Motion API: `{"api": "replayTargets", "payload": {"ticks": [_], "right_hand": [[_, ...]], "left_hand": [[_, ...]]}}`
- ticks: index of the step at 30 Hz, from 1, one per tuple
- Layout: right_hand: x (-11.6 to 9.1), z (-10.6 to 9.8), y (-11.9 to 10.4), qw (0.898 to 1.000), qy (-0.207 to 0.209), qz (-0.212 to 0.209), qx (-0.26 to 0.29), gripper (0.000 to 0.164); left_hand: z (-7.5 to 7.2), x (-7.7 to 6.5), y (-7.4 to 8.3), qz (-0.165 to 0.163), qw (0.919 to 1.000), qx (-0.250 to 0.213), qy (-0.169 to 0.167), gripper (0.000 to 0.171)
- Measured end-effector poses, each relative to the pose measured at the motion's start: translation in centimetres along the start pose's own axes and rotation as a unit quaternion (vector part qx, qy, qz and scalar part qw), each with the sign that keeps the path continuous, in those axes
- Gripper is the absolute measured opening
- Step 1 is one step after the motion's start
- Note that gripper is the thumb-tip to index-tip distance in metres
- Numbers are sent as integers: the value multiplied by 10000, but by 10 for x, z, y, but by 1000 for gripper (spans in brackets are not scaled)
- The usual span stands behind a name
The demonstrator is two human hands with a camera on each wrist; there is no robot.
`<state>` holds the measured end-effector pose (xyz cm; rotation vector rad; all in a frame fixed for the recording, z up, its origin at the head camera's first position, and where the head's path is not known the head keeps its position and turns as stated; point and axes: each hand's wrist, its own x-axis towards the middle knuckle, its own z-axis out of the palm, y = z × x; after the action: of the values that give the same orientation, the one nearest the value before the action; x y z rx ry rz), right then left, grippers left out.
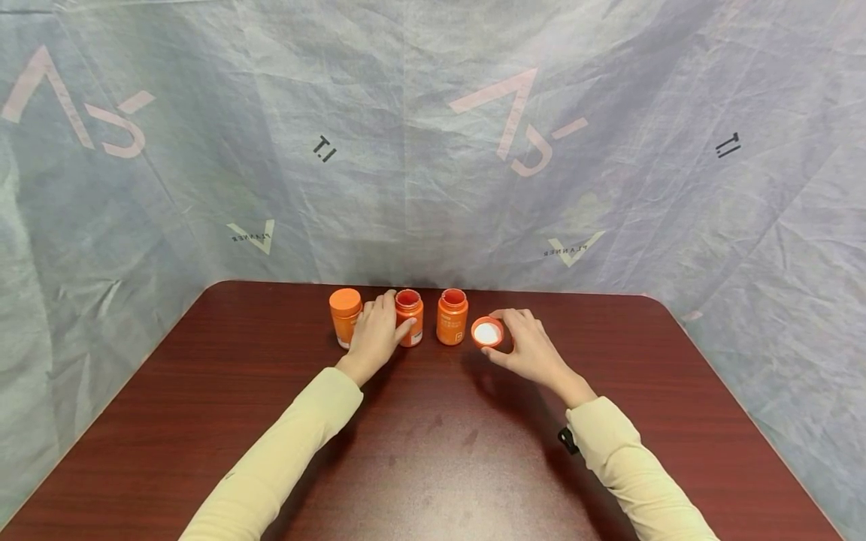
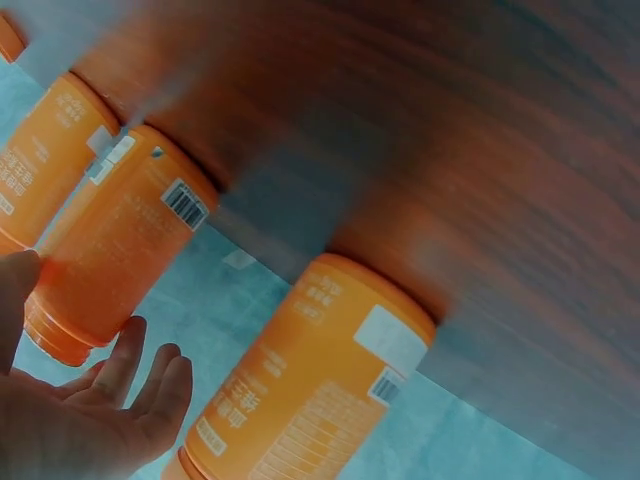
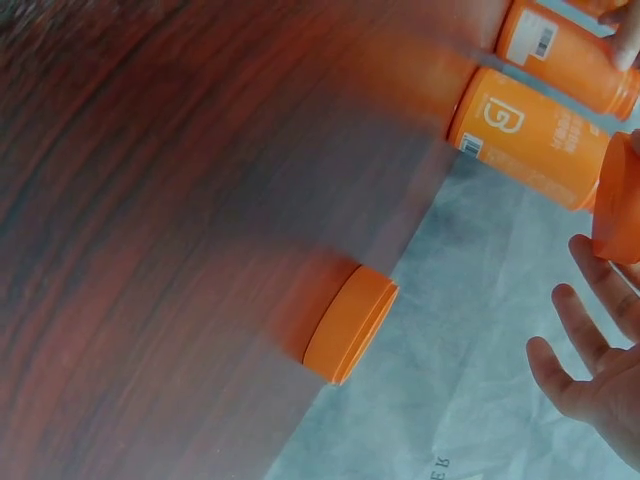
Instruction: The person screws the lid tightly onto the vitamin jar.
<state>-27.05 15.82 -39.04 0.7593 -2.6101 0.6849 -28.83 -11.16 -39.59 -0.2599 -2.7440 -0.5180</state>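
Observation:
My left hand (image 1: 375, 330) holds an open orange bottle (image 1: 410, 330) near its neck, the thumb on one side and the fingers on the other. That bottle (image 2: 120, 230) stands upright on the table. Close to its right is a second uncapped orange bottle (image 1: 451, 323). My right hand (image 1: 531, 346) pinches an orange cap (image 1: 487, 331) by its rim, the white inside showing in the head view. In the right wrist view, the held cap (image 3: 618, 195) is beside the second bottle (image 3: 525, 135). A capped orange bottle (image 1: 346, 312) is left of my left hand.
Another orange cap (image 3: 350, 325) lies on the dark wooden table (image 1: 433, 436), seen in the right wrist view. A grey printed cloth (image 1: 406, 150) hangs behind the table's back edge, close beyond the bottles.

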Motion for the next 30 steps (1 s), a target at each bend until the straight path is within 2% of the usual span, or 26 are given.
{"api": "replayTargets", "payload": {"ticks": [9,20,30], "right_hand": [[-1,0,0,10000,-13,-12,-2,53],[-2,-1,-1,10000,-47,43,59,54],[-2,-1,-2,9999,28,-102,133,54]], "left_hand": [[0,-3,1,-27,10000,-73,-19,56],[1,-7,0,100,9998,-146,114,52],[1,-13,3,175,9997,-159,12,53]]}}
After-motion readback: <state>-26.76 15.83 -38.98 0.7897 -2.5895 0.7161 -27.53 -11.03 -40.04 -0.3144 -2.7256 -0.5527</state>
